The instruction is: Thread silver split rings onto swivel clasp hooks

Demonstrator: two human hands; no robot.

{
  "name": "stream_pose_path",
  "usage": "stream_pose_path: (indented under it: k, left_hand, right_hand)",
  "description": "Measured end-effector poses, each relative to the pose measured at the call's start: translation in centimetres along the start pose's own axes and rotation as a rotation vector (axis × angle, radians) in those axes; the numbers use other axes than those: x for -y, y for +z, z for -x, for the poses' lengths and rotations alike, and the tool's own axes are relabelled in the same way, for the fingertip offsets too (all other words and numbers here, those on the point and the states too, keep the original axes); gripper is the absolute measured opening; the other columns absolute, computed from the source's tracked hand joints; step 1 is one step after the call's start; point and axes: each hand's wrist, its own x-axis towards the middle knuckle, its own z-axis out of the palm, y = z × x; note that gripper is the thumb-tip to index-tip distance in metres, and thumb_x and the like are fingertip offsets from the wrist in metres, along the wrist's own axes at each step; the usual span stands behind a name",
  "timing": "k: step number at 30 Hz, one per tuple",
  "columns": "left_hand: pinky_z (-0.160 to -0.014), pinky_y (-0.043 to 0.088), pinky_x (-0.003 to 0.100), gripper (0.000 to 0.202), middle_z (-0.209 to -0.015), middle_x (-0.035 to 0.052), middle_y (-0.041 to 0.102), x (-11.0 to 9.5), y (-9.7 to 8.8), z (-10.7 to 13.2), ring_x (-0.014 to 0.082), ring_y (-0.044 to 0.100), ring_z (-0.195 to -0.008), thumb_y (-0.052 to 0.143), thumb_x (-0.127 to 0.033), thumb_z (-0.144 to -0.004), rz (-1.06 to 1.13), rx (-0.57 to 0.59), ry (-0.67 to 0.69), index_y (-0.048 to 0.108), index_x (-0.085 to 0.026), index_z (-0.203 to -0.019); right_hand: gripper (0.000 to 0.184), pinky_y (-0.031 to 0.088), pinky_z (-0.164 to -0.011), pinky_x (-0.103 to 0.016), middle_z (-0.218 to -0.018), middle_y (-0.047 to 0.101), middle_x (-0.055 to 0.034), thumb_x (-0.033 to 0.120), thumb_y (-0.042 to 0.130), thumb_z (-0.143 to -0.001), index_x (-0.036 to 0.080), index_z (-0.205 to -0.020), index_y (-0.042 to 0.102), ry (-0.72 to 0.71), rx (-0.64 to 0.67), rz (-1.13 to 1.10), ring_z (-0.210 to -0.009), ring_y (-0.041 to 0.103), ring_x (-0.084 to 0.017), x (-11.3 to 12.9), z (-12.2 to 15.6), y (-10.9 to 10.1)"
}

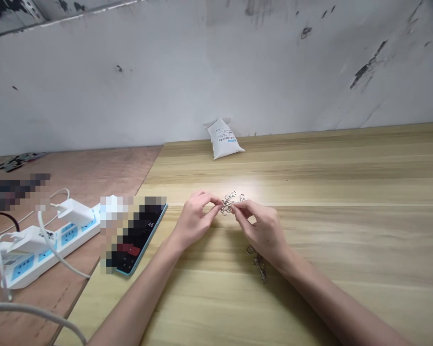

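Small silvery lobster-clasp key rings (226, 207) lie in a cluster on the wooden table. My left hand (198, 218) reaches in from the left, thumb and forefinger pinched at the cluster's left edge on a key ring. From the right, my right hand (261, 228) pinches another part of the cluster between thumb and forefinger. One clasp (242, 197) shows just beyond the right fingertips. The fingers partly hide what each pinch holds. Below my right hand, more metal clasps with rings (259, 264) lie on the table, close to the wrist.
A white plastic packet (224, 139) with a printed label stands at the back near the wall. On the left lie a phone (139, 240) with its screen lit and a white power strip (57, 242) with chargers plugged in. White cables (46, 312) run across the brown board.
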Motion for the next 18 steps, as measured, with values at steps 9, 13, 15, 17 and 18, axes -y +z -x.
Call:
stream_pose_path:
  k: [9, 13, 15, 17, 18]
  left_hand:
    - [-0.081, 0.049, 0.032, 0.007, -0.089, 0.0021, 0.071, -0.75, 0.20, 0.08, 0.0184, 0.062, -0.091, 0.062, -0.020, -0.088, 0.025, -0.036, -0.044, 0.068, -0.020, -0.086]
    - [-0.059, 0.049, 0.024, 0.008, -0.092, 0.0034, 0.071, -0.77, -0.05, 0.05, 0.0198, 0.063, -0.094, 0.062, -0.025, -0.087, 0.073, -0.027, -0.144, 0.069, -0.021, -0.087]
    - [-0.053, 0.047, 0.022, 0.010, -0.094, 0.0042, 0.071, -0.77, -0.31, -0.05, 0.0203, 0.065, -0.093, 0.062, -0.027, -0.087, 0.092, -0.047, -0.204, 0.069, -0.020, -0.087]
    - [-0.054, 0.048, 0.023, 0.010, -0.093, 0.0042, 0.072, -0.79, -0.55, -0.14, 0.0202, 0.066, -0.092, 0.063, -0.027, -0.086, 0.102, -0.064, -0.234, 0.070, -0.020, -0.087]
    - [-0.056, 0.049, 0.023, 0.010, -0.093, 0.0040, 0.072, -0.82, -0.62, -0.16, 0.0201, 0.066, -0.091, 0.063, -0.027, -0.085, 0.102, -0.068, -0.235, 0.070, -0.020, -0.087]
  right_hand:
    - [0.015, 0.049, -0.059, -0.025, -0.073, 0.072, -0.0043, 0.015, 0.051, -0.094, 0.017, -0.086, 0.064, -0.148, -0.017, 0.149, -0.063, 0.067, -0.015, 0.02, -0.25, 0.18]
    - [0.013, 0.050, -0.061, -0.025, -0.078, 0.074, -0.0041, 0.016, 0.053, -0.093, 0.018, -0.089, 0.065, -0.080, -0.016, 0.044, -0.064, 0.067, -0.014, -0.25, -0.39, -0.22]
    - [0.013, 0.051, -0.061, -0.026, -0.079, 0.074, -0.0045, 0.016, 0.053, -0.093, 0.018, -0.090, 0.065, -0.088, -0.017, 0.041, -0.065, 0.067, -0.015, -0.45, -0.50, -0.44]
    - [0.012, 0.051, -0.062, -0.026, -0.080, 0.074, -0.0046, 0.015, 0.054, -0.093, 0.018, -0.092, 0.066, -0.096, -0.012, 0.033, -0.067, 0.068, -0.015, -0.62, -0.61, -0.61]
    - [0.012, 0.051, -0.063, -0.026, -0.080, 0.074, -0.0044, 0.015, 0.054, -0.093, 0.018, -0.092, 0.066, -0.095, -0.008, 0.028, -0.067, 0.068, -0.015, -0.67, -0.65, -0.67]
